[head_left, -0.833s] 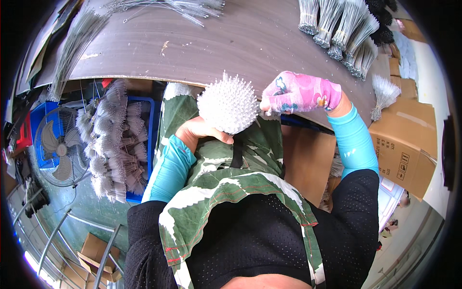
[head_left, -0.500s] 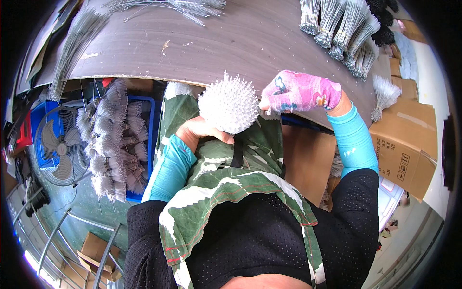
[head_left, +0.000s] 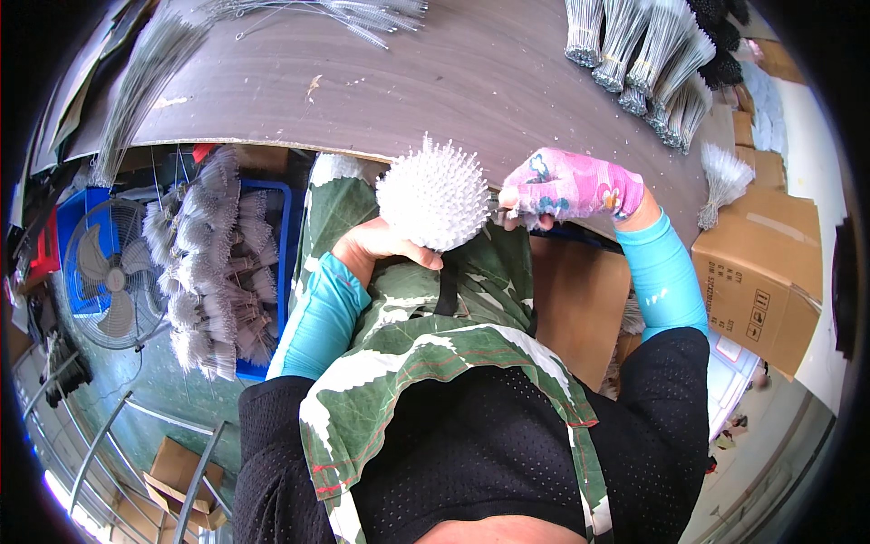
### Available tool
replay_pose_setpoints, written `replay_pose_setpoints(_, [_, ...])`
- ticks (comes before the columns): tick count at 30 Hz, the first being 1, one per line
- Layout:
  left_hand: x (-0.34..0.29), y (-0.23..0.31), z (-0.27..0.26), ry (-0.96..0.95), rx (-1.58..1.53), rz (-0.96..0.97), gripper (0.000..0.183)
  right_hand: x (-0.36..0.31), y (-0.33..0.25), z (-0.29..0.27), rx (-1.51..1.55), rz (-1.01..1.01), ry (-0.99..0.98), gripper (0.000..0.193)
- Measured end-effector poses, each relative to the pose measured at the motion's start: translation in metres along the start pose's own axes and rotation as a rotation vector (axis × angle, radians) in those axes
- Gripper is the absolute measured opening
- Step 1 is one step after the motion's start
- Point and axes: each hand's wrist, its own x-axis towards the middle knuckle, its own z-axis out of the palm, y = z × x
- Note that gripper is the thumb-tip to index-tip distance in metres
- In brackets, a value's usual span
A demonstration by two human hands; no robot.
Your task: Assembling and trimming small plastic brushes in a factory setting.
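Above my lap, in front of the table edge, my left hand (head_left: 390,243) wraps round a bundle of thin white-bristled wire brushes (head_left: 433,195). Their tips point up at me and form a round, spiky head. Its stems are hidden underneath. Just right of the bundle is my right hand (head_left: 566,189), in a pink flowered glove with bare fingertips. The thumb and fingers are pinched together close to the bundle's side. What they hold is too small to make out.
The brown table (head_left: 471,82) spans the far side. Bundles of wire brushes (head_left: 648,54) lie at its far right, long thin ones (head_left: 149,82) at the left. Below left stand a fan (head_left: 113,276) and a heap of white brushes (head_left: 204,272). A cardboard box (head_left: 761,263) is at right.
My right hand has dropped slightly toward me and turned, so its fingertips now show beside the bundle. My left hand and the bundle have barely moved.
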Motion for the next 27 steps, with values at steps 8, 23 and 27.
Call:
replay_pose_setpoints(8, [-0.001, 0.002, 0.002, 0.002, 0.013, -0.034, 0.069, -0.004, -0.004, 0.015, 0.116, -0.001, 0.061, 0.04])
replay_pose_setpoints(23, [-0.004, 0.009, 0.008, 0.057, 0.01, -0.041, 0.073, 0.001, 0.009, 0.025, 0.206, -0.022, 0.124, 0.041])
replay_pose_setpoints(27, [-0.003, 0.008, 0.006, 0.035, 0.026, -0.037, 0.072, 0.004, 0.02, 0.026, 0.132, -0.056, 0.138, 0.039])
